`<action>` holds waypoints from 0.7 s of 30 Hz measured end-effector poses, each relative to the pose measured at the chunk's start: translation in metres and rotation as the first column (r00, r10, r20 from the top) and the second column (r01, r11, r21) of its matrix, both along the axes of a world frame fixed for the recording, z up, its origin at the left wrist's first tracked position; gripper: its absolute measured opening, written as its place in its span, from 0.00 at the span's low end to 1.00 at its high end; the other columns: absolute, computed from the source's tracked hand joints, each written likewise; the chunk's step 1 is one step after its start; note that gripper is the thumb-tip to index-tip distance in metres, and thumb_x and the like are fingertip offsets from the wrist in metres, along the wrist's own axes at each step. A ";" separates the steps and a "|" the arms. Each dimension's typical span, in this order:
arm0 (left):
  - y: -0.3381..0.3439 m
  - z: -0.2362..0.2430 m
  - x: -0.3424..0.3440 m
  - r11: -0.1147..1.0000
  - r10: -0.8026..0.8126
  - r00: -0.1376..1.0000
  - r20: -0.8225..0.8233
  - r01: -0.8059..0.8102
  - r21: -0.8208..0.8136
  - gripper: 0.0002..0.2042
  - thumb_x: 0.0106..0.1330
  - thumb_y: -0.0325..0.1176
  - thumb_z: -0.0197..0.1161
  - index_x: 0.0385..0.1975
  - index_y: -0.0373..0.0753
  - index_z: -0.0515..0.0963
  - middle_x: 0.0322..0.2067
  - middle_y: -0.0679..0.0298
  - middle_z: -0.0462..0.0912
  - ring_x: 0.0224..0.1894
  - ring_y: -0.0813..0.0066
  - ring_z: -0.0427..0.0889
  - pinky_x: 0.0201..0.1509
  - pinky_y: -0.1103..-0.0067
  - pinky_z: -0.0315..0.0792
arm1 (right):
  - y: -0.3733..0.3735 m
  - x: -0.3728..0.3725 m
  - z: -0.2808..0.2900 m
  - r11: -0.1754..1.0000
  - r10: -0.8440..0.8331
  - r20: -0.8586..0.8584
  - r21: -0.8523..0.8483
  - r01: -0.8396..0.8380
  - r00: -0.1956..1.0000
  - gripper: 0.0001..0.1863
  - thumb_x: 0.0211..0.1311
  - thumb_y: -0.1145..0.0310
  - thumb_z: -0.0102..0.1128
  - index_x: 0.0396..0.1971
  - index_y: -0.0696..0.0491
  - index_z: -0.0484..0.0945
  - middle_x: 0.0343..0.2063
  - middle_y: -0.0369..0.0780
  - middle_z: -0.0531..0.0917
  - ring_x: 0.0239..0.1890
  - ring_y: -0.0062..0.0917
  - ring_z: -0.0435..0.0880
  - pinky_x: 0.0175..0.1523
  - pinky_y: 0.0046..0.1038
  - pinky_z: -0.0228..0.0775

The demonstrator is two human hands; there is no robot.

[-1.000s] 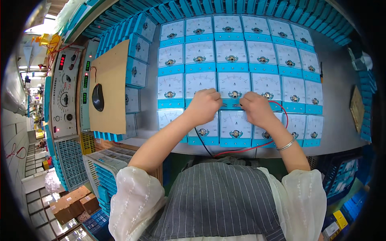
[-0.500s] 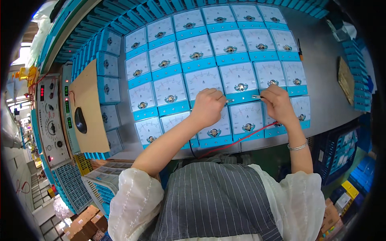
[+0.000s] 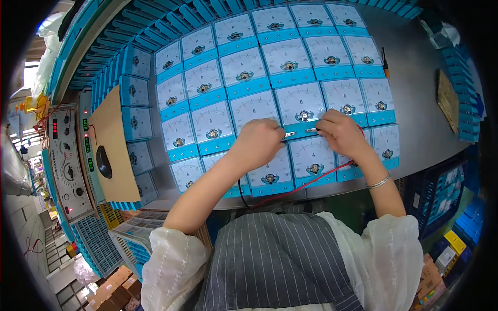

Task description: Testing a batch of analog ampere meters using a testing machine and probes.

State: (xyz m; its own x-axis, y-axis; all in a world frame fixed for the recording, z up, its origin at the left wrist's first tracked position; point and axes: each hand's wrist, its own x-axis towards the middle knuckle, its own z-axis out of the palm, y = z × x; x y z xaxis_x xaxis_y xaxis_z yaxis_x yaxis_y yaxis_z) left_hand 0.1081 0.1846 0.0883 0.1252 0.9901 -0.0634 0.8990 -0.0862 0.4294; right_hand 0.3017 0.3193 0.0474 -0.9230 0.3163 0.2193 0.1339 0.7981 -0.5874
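My left hand (image 3: 259,142) is closed on a silvery test-lead clip (image 3: 289,135), its tip at the blue lower strip of an analog panel meter (image 3: 300,98) with a white dial. A black wire (image 3: 241,193) runs down below that hand. My right hand (image 3: 342,133) pinches another test-lead clip (image 3: 311,130), which points left at the same blue strip. From the right hand a red wire (image 3: 316,180) crosses the nearer meters toward the bench edge. Whether either tip touches a terminal is too small to tell.
Rows of similar meters (image 3: 244,61) cover the metal bench (image 3: 415,103). To the left are a cardboard sheet (image 3: 111,140) with a black mouse (image 3: 104,161) and a power supply (image 3: 67,166) with red digits. A screwdriver (image 3: 385,63) lies right; a dark crate (image 3: 438,194) stands lower right.
My right hand has moved left, bringing its clip closer to the left one along the blue strip. My left hand has shifted slightly left and nearer me. The whole view has drifted a little.
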 end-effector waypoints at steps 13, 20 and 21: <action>-0.264 0.064 -0.252 0.355 0.931 0.198 -0.308 -0.694 0.627 0.11 0.49 0.34 0.61 0.29 0.35 0.78 0.29 0.52 0.78 0.33 0.55 0.76 0.40 0.67 0.69 | -0.008 -0.007 0.034 0.997 0.073 0.122 0.003 -0.074 0.990 0.06 0.40 0.78 0.57 0.23 0.58 0.72 0.24 0.44 0.72 0.31 0.39 0.72 0.34 0.36 0.64; -0.298 0.036 -0.265 0.205 0.979 0.152 -0.138 -0.674 0.710 0.21 0.50 0.39 0.62 0.44 0.41 0.72 0.42 0.51 0.72 0.46 0.50 0.66 0.50 0.63 0.62 | -0.020 0.012 0.038 0.999 0.006 0.203 -0.032 0.001 0.979 0.06 0.39 0.79 0.56 0.22 0.60 0.71 0.21 0.45 0.71 0.27 0.40 0.72 0.32 0.34 0.63; -0.282 0.044 -0.266 0.261 0.957 0.043 -0.286 -0.551 0.793 0.24 0.51 0.41 0.61 0.48 0.41 0.69 0.43 0.50 0.72 0.47 0.50 0.66 0.50 0.63 0.62 | -0.020 0.016 0.037 1.000 -0.009 0.227 -0.025 0.015 0.974 0.06 0.38 0.79 0.57 0.22 0.60 0.72 0.21 0.45 0.72 0.27 0.40 0.72 0.32 0.34 0.63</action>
